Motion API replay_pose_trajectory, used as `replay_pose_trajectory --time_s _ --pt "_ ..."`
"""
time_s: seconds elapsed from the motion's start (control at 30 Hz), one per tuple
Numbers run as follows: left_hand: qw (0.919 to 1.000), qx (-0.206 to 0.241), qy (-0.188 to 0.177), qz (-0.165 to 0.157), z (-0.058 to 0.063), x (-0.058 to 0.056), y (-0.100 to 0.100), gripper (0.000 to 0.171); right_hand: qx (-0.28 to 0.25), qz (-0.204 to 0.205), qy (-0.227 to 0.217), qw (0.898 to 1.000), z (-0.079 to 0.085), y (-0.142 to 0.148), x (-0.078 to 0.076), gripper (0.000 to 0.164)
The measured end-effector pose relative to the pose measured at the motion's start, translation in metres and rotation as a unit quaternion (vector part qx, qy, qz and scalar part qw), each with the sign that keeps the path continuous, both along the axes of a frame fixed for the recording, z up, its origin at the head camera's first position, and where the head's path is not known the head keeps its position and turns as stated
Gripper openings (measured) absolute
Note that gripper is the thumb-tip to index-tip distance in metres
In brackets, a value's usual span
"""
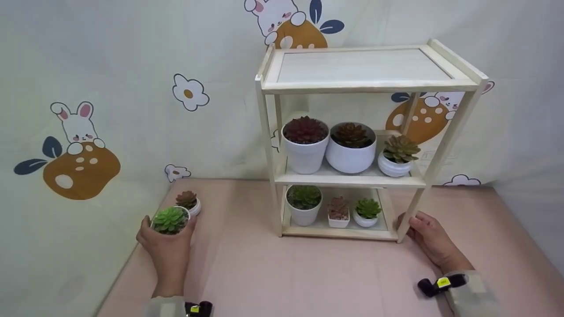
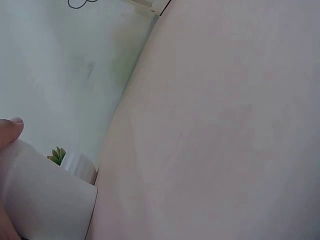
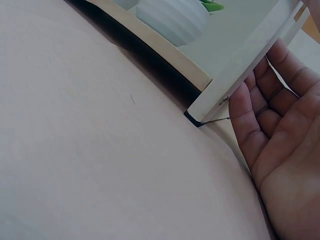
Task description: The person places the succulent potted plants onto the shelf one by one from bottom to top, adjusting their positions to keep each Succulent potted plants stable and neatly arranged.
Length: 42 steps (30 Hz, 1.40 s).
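Observation:
At the left, my left hand (image 1: 169, 246) grips a white pot (image 2: 52, 195) with a bright green succulent (image 1: 169, 219), thumb and fingers around its sides. Right behind it stands a small ribbed white pot with a reddish-brown succulent (image 1: 187, 200). My right hand (image 1: 432, 237) holds the front right leg of a pale wooden shelf (image 1: 339, 180) near its foot. In the right wrist view its bent fingers (image 3: 245, 117) touch the leg (image 3: 220, 95); the far side of the grip is partly hidden.
On the middle tier stand a dark red succulent (image 1: 305, 147), a brown one (image 1: 351, 149) and a small olive one (image 1: 398, 156). The bottom tier holds a green succulent (image 1: 304, 204), a pinkish one (image 1: 338, 212) and a small green one (image 1: 366, 212). A patterned cloth (image 1: 211, 145) hangs behind the pink tabletop (image 1: 308, 277).

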State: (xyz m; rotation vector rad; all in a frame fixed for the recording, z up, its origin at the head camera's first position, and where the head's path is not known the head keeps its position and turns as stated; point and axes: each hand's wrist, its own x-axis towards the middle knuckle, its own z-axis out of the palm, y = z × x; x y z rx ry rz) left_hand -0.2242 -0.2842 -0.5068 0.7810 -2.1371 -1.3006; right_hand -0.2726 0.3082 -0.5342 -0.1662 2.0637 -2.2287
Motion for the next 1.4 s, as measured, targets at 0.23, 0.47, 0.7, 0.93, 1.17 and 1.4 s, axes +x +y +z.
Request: replay_pose_trajectory --time_s 0.23,0.47,0.7,0.93,1.17,1.4 --pt "0.9987 0.045 -0.024 0.002 -0.006 0.0 -0.004 0.139 0.014 -0.004 -0.003 1.0 0.001 -0.001 -0.003 0.032" --pt "0.9982 0.06 0.005 0.003 -0.013 0.001 -0.005 0.139 0.026 -0.004 0.0 1.0 0.001 -0.002 -0.004 0.035" --pt "0.9986 0.045 0.024 -0.015 -0.023 -0.002 -0.008 0.123 0.031 0.002 0.003 1.0 0.0 0.0 -0.002 0.034" --pt "0.9983 0.046 0.029 -0.02 -0.024 -0.004 -0.008 0.117 -0.014 0.027 0.019 0.999 -0.002 0.001 -0.002 0.029" --pt "0.9986 0.043 0.021 -0.02 -0.025 -0.003 -0.008 0.119 -0.006 0.021 0.014 1.0 -0.003 0.001 -0.002 0.031" --pt "0.9984 0.05 0.02 -0.016 -0.024 -0.004 -0.008 0.12 0.006 0.002 0.001 1.0 -0.001 0.0 -0.002 0.034"
